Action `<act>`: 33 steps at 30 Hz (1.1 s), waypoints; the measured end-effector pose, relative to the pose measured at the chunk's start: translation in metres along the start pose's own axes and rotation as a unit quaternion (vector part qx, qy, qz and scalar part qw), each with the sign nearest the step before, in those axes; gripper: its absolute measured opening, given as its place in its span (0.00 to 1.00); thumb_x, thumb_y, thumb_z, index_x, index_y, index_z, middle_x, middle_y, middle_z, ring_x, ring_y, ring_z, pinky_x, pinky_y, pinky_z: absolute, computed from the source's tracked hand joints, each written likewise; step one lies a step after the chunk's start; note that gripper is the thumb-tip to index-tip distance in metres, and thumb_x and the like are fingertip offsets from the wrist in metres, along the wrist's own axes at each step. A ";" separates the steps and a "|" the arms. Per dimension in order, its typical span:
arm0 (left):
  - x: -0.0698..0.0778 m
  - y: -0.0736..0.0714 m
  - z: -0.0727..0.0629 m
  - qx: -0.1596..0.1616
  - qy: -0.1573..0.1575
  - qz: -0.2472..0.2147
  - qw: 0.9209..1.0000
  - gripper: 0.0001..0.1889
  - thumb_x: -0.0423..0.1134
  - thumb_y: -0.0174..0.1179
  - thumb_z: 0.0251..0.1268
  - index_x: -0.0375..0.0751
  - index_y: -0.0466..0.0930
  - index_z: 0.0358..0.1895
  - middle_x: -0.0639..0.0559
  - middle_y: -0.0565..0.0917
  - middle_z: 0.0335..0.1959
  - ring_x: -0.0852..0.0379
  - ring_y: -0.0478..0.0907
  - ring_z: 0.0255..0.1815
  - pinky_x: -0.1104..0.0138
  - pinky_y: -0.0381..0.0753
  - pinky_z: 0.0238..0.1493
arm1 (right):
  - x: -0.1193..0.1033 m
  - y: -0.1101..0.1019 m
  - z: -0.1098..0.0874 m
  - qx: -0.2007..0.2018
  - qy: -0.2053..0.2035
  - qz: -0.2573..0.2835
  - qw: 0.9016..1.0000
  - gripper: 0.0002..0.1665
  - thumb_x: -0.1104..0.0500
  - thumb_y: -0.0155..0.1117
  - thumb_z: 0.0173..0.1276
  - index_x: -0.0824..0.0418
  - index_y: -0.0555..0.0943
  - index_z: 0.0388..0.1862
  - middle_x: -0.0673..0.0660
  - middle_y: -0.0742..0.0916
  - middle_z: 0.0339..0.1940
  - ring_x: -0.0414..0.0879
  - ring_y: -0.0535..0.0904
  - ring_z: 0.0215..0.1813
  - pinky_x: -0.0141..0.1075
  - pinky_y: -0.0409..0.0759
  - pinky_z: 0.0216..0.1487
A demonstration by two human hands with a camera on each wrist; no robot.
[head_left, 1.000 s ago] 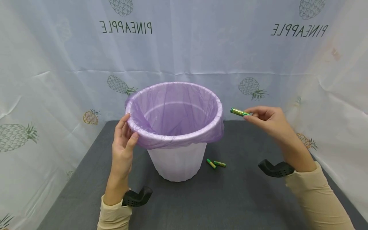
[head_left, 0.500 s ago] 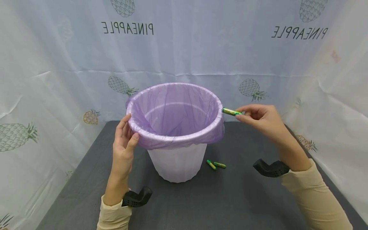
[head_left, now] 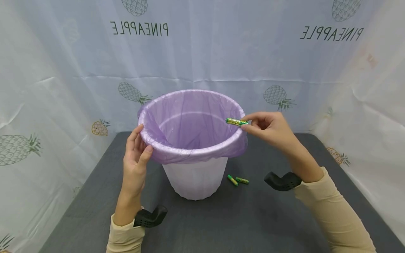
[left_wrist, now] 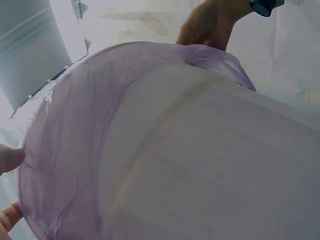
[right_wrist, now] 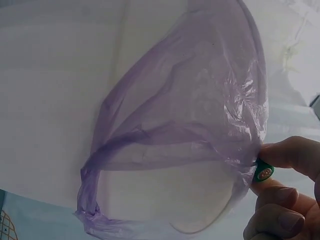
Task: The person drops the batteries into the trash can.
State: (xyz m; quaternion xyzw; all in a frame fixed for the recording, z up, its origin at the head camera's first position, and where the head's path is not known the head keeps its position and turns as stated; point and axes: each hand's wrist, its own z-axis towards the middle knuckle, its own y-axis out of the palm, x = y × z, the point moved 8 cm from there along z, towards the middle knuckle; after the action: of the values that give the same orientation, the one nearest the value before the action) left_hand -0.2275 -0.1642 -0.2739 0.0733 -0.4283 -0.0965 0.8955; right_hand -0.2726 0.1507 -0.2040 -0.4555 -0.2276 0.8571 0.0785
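A white trash can (head_left: 194, 179) stands upright on the table, lined with a purple trash bag (head_left: 193, 153) folded over its rim. My left hand (head_left: 134, 165) holds the rim at the left, thumb in front and fingers along the side. Between thumb and fingertips, my right hand (head_left: 269, 128) pinches a green and gold battery (head_left: 234, 122). Its free end reaches over the can's right rim, and the right wrist view shows the round end of the battery (right_wrist: 263, 171) beside the bag. Two more green batteries, one battery (head_left: 232, 180) touching the other battery (head_left: 242, 180), lie at the can's right foot.
A dark grey cloth covers the table (head_left: 221, 225). White curtains (head_left: 202, 45) printed with pineapples hang behind and on both sides. Each wrist wears a black camera mount, such as the right mount (head_left: 282, 181).
My right hand has moved left with the battery, from right of the can to its right rim. The left hand, the can and the two batteries on the table stay put.
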 end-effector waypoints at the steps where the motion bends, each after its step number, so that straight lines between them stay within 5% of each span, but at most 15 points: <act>1: 0.000 0.000 0.000 -0.001 0.000 0.001 1.000 0.28 0.26 0.44 0.70 0.41 0.55 0.72 0.49 0.62 0.72 0.61 0.65 0.68 0.77 0.67 0.65 | -0.001 0.001 0.001 -0.001 -0.002 0.003 1.000 0.06 0.69 0.66 0.60 0.63 0.85 0.36 0.42 0.70 0.14 0.39 0.55 0.16 0.36 0.53 0.16; 13: 0.002 0.001 0.001 -0.009 0.017 -0.007 1.000 0.28 0.25 0.44 0.69 0.40 0.55 0.72 0.51 0.64 0.70 0.61 0.67 0.66 0.77 0.69 0.63 | -0.002 0.008 0.003 -0.007 0.000 0.033 0.999 0.14 0.70 0.65 0.60 0.49 0.85 0.32 0.42 0.71 0.13 0.36 0.57 0.15 0.36 0.52 0.16; 22: -0.001 -0.001 0.002 0.011 -0.007 0.001 1.000 0.28 0.26 0.45 0.69 0.43 0.56 0.72 0.49 0.63 0.72 0.61 0.66 0.67 0.77 0.68 0.65 | 0.003 0.007 0.003 -0.001 -0.003 0.025 1.000 0.05 0.69 0.64 0.61 0.66 0.85 0.36 0.42 0.71 0.14 0.38 0.57 0.16 0.35 0.55 0.17; 33: -0.004 -0.003 0.002 0.022 -0.018 0.003 1.000 0.29 0.26 0.44 0.69 0.43 0.56 0.72 0.49 0.63 0.72 0.62 0.66 0.68 0.77 0.68 0.64 | 0.017 -0.006 -0.016 0.044 0.008 0.040 0.998 0.09 0.69 0.65 0.61 0.59 0.86 0.39 0.43 0.73 0.15 0.40 0.57 0.17 0.36 0.55 0.19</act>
State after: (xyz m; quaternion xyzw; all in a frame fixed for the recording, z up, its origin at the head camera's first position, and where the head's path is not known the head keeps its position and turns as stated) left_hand -0.2318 -0.1665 -0.2766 0.0896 -0.4465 -0.0857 0.8862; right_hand -0.2699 0.1667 -0.2213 -0.4676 -0.1706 0.8648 0.0661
